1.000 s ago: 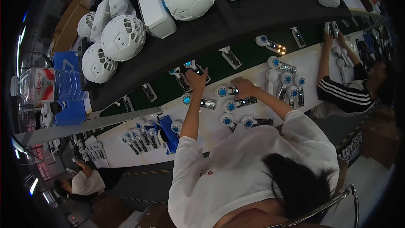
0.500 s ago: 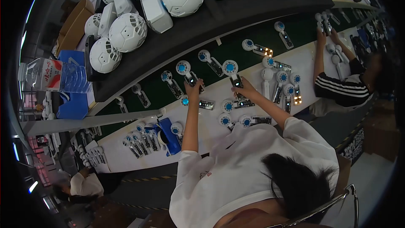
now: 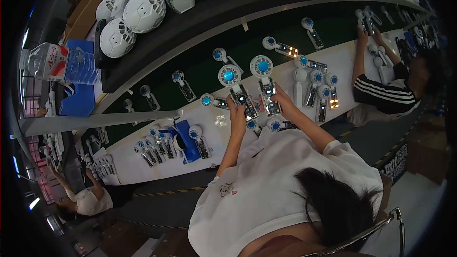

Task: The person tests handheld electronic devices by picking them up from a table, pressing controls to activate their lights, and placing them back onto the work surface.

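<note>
My left hand [image 3: 237,115] is closed around the handle of a white handheld fan [image 3: 229,75] with a blue hub. The fan's circuit board shows in the uncovered handle. Beside it, my right hand [image 3: 284,104] grips a second handheld fan [image 3: 262,66], also with a blue hub and a bare circuit board with small lights. Both fans are held up side by side in front of my chest, heads pointing away from me. Left of my left hand, another fan [image 3: 207,100] lies on the white worktable [image 3: 209,124]. More fans [image 3: 274,124] lie close to my shirt, partly hidden.
Several fans, such as one [image 3: 312,33], lie along a green belt [image 3: 200,66] beyond the table. A blue tape dispenser [image 3: 186,143] stands at left among fans. Above, a black shelf [image 3: 238,9] holds white housings. A co-worker in striped sleeves [image 3: 383,96] sits at right.
Both hands have drawn their fans nearer to my body and closer together. Several fans on the belt have shifted left. The co-worker at far left has raised their arms.
</note>
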A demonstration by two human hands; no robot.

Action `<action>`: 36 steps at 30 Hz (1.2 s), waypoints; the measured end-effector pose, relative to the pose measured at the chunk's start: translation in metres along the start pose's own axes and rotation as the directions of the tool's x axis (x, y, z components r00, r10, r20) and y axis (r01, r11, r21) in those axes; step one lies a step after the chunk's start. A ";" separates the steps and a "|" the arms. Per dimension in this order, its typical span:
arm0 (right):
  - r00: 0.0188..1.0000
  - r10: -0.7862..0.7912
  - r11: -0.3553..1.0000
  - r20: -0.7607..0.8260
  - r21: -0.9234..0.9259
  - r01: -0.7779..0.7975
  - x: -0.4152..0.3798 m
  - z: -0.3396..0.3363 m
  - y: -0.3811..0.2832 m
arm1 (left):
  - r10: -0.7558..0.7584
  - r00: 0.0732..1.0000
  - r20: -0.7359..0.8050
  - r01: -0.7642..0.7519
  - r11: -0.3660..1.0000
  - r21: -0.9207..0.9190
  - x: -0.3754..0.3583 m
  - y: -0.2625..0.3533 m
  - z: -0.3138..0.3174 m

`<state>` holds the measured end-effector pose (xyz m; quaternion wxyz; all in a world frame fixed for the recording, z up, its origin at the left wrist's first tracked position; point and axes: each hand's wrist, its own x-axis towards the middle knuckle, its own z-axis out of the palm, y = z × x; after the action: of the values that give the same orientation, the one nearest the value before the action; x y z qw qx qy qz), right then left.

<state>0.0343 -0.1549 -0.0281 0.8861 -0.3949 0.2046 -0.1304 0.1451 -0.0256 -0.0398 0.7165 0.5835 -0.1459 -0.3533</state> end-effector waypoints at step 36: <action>0.998 -0.061 0.988 0.028 -0.142 0.064 -0.018 0.022 -0.029 | 0.084 0.995 0.050 -0.085 0.996 0.011 -0.020 0.040 0.031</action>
<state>0.0268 -0.1523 0.0113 0.8535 -0.4650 0.1903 -0.1384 0.1254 -0.0325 0.0106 0.7230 0.5727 -0.1907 -0.3361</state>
